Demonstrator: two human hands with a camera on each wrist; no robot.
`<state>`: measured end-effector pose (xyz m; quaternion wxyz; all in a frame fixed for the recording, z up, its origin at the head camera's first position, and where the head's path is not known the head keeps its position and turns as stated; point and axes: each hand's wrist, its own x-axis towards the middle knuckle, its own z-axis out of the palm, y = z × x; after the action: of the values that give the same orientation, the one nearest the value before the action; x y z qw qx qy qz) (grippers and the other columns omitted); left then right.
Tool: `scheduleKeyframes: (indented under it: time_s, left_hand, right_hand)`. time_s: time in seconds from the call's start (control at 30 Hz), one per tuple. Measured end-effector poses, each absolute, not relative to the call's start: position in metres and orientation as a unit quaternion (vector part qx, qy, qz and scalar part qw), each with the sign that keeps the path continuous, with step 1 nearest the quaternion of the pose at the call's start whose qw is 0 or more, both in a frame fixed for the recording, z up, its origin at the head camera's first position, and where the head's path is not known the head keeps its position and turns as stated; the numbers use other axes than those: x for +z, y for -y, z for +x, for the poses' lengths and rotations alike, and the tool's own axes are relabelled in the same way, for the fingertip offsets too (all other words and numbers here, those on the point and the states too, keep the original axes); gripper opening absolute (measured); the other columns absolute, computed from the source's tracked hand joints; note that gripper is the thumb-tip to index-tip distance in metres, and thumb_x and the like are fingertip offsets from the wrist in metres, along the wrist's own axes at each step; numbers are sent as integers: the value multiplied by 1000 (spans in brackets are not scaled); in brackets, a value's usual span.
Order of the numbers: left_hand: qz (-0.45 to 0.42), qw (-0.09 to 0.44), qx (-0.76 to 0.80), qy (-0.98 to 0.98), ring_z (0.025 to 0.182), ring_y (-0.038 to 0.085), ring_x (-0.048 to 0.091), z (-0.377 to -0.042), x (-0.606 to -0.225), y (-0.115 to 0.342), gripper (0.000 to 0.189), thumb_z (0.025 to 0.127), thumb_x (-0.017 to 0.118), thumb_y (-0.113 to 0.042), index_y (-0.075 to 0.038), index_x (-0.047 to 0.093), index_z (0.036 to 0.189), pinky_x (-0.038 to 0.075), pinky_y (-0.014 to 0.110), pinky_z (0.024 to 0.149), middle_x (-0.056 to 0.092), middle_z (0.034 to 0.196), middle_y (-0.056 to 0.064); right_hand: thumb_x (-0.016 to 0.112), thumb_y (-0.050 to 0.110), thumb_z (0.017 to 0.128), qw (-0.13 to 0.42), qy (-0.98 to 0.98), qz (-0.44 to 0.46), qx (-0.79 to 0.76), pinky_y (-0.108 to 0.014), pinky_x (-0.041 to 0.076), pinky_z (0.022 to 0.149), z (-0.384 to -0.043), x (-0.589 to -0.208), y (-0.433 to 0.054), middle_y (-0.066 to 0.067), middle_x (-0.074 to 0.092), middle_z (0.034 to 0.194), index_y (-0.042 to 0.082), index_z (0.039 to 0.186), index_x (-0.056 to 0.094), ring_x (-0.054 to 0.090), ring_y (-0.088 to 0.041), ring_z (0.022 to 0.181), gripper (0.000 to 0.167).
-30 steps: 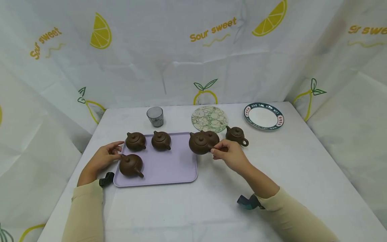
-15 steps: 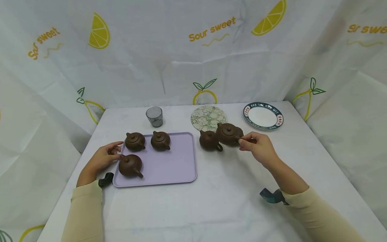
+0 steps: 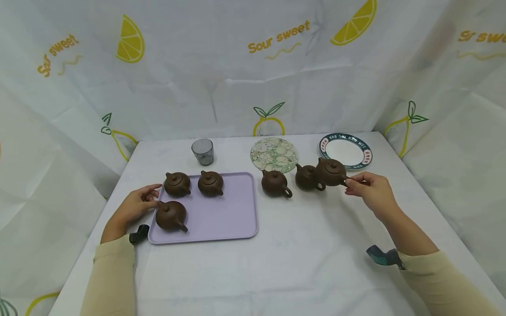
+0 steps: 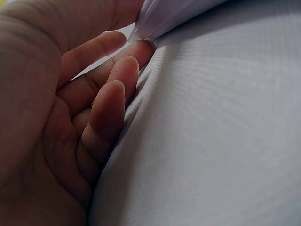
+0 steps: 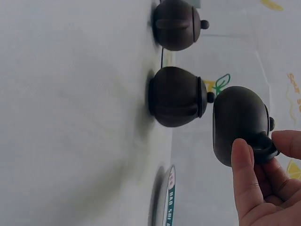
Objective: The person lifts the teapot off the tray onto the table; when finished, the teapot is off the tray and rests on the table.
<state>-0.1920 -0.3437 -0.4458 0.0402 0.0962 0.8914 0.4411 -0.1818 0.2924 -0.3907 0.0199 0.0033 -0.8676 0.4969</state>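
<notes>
My right hand (image 3: 373, 193) pinches the handle of a brown teapot (image 3: 330, 172) between thumb and fingers. The right wrist view shows this held teapot (image 5: 240, 125) raised above the table, its base tipped into sight. In the head view it overlaps another teapot (image 3: 305, 177) standing on the table, with a third teapot (image 3: 274, 182) to the left of that. My left hand (image 3: 134, 206) rests at the left edge of the lavender tray (image 3: 233, 219), relaxed fingers and thumb at its rim. On the tray sit the back-left teapot (image 3: 177, 184), back-middle teapot (image 3: 210, 183) and front-left teapot (image 3: 171, 215).
A grey glass (image 3: 203, 152) stands behind the tray. Toward the back middle lies a round patterned mat (image 3: 274, 153). The green-rimmed plate (image 3: 344, 151) is at the back right, close behind the held teapot. White printed cloth (image 3: 221, 70) hangs behind and at both sides.
My right hand has carried the held teapot rightward, from beside the tray, past the two teapots standing on the table, to in front of the plate. The left hand stays at the tray.
</notes>
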Motion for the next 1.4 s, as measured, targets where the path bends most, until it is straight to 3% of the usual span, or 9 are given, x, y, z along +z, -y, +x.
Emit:
scheduleKeyframes:
  time_s: [0.4,0.67,0.87,1.17,1.4]
  left_hand:
    - [97,36,446,-889,76,8,53,-193,-446,343,58,81,68,7,13,47,134,44,18,66,58,104,23]
    - [88,41,451,-887,77,7,54,-192,-445,342,58,81,67,6,12,47,135,44,17,67,58,106,25]
    - [87,41,455,-885,76,7,54,-193,-446,343,58,81,68,6,13,47,135,44,17,67,58,107,25]
    - [92,35,455,-885,75,7,53,-195,-448,344,58,80,68,7,13,47,135,44,18,66,59,105,24]
    - [89,37,458,-884,75,8,53,-195,-448,344,58,80,67,7,13,47,135,44,18,66,58,105,25]
  right_hand:
    - [57,24,99,2,878,-52,476,-12,48,69,-188,-414,-325,-28,57,113,-13,111,56,67,-3,75,39]
    - [57,21,99,-18,866,-68,494,-15,50,70,-196,-427,-332,-28,54,116,-14,112,54,67,-5,78,38]
    - [57,25,99,-34,864,-68,498,-11,47,71,-200,-431,-337,-26,52,119,-13,113,53,69,-7,80,41]
    - [58,24,98,-36,862,-69,501,-12,47,69,-200,-436,-342,-6,62,99,-13,112,53,67,-4,78,39]
    - [61,36,96,-30,907,-49,417,-19,48,66,-201,-436,-348,-11,68,95,-10,111,61,68,-9,77,48]
